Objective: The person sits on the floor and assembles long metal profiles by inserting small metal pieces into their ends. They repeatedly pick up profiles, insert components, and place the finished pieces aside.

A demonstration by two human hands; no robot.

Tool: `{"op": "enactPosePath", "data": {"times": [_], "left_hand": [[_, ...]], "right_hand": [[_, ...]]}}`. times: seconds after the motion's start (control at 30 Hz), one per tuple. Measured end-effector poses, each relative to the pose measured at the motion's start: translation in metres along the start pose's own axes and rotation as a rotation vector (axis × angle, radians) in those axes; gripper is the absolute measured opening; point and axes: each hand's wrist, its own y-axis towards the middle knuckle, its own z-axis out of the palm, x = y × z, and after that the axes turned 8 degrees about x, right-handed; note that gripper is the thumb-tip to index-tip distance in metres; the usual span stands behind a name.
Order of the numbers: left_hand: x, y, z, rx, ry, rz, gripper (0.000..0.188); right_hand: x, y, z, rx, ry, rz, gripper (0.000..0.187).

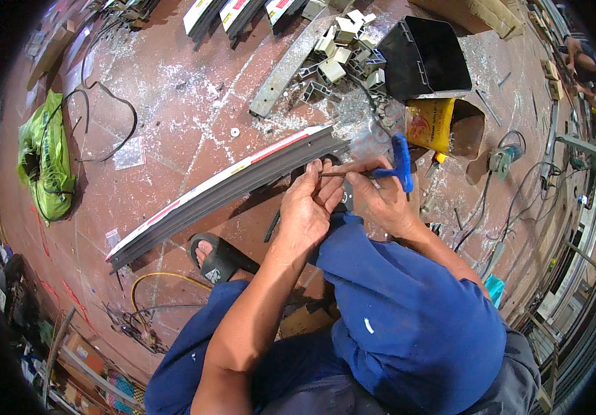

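Note:
A T-handle hex key (402, 163) with a blue grip lies across my right hand (386, 203), its shaft pointing left. My right fingers are closed round it just below the grip. The fingers of my left hand (308, 206) pinch together at the far end of the shaft; whether they also hold something small there is hidden. Just beyond my hands, a long dark metal profile (222, 197) with white and red film along its top lies slantwise on the floor. Its right end reaches close to my left fingertips.
Cut profile pieces (339, 52) lie heaped beside a metal bar (287, 69). To their right stand a black box (426, 59) and a yellow bag (429, 124). A green bag (49, 155) sits at left, and a corded power tool (502, 160) at right. Metal shavings litter the tiles.

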Motion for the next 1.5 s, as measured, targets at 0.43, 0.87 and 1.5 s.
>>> {"op": "enactPosePath", "data": {"times": [0.43, 0.87, 1.5], "left_hand": [[-0.002, 0.003, -0.011, 0.145, 0.081, 0.106, 0.029], [-0.001, -0.011, 0.023, -0.029, 0.662, 0.083, 0.039], [-0.112, 0.0, -0.046, -0.298, 2.446, 0.409, 0.065]], "right_hand": [[-0.01, 0.01, 0.001, 0.065, -0.325, -0.41, 0.021], [-0.016, 0.006, 0.013, -0.084, 0.034, 0.038, 0.014], [-0.068, 0.076, 0.004, -0.29, 0.063, 0.014, 0.017]]}}
